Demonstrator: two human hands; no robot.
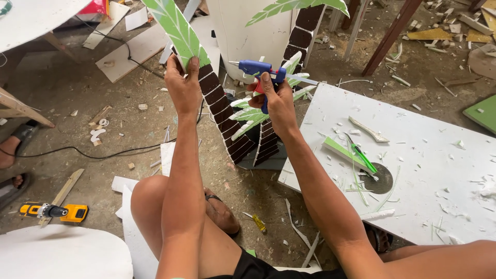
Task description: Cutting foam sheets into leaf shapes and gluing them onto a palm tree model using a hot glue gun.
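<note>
My left hand (183,85) grips a green foam palm leaf (178,28) at its base, pressed against the top of a brown-striped foam palm trunk (222,111). In my right hand (276,98) is a blue glue gun (261,70), its nozzle pointing left toward the trunk's top. A second, shorter striped trunk (267,142) with white-and-green leaves (256,111) stands just below the glue gun. Both trunks rise from a dark base on the floor between my knees.
A white foam board (439,170) lies at the right with green strips, a green cutter (361,155) and scraps. A yellow power drill (51,211) rests at the lower left. A black cable (103,152) crosses the dusty floor. White foam pieces lie all around.
</note>
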